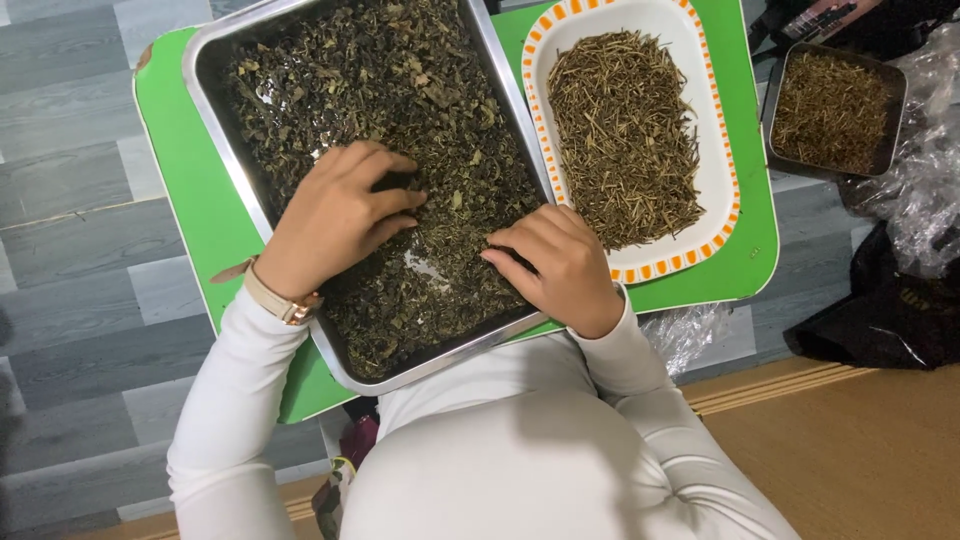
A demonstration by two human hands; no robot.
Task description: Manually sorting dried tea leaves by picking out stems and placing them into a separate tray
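Observation:
A large metal tray (222,130) full of dark dried leaves (400,90) rests on a small green table (190,190). My left hand (335,215) lies in the leaves near the tray's middle, fingers curled and pinching at them. My right hand (560,262) rests on the leaves at the tray's near right corner, fingers bent down into the pile. A watch with a pale strap (275,298) is on my left wrist. Both arms are in white sleeves.
A white tray with an orange-dashed rim (725,150) holds thin brown stems (625,130) to the right. A smaller metal tray (895,110) of similar stems sits at far right, beside crumpled clear plastic (925,180) and a black bag (880,320). Grey plank floor lies to the left.

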